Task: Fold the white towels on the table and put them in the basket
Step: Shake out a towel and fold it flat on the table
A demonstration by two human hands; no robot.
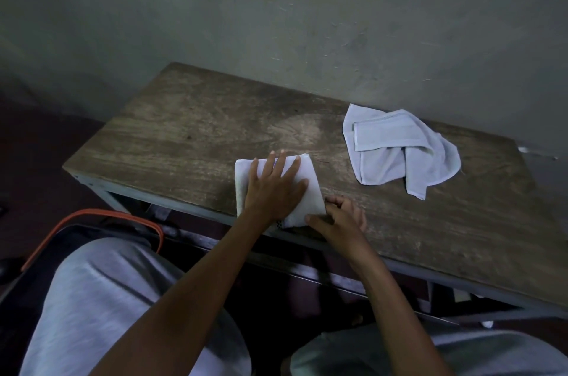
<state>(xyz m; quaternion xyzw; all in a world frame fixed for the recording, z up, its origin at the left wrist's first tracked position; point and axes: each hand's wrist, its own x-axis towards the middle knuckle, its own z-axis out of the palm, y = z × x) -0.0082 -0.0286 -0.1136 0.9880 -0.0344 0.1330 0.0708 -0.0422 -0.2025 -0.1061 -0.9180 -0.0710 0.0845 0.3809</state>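
A: Palm flat — left hand (pixel 273 188) spread wide, fingers splayed over the folded towel (pixel 310 191), pressing it to the table (pixel 172 135) near the front edge.

B: And the right hand (pixel 338 215)?

A: Curled narrow at the towel's near right corner, thumb and fingertips seemingly pinching the hem. Hard to tell how much cloth sits inside the pinch.

B: Handling?

A: Soft, light, limp, by the look of it. No stiffness to hold a crease unaided, hence the pressing. Probably grippy rather than slick on that rough wood. Best lifted with the layers pinched together at a folded edge or cradled from beneath — likely to flop open if taken by one loose corner.

B: Further out?

A: Second towel (pixel 399 154), crumpled and unfolded, well apart toward the far right of the table. Needs spreading by two corners first.

B: Basket (pixel 92 215)?

A: Down at the left, below the table edge, beside the knee. Orange rim showing, inside mostly hidden.
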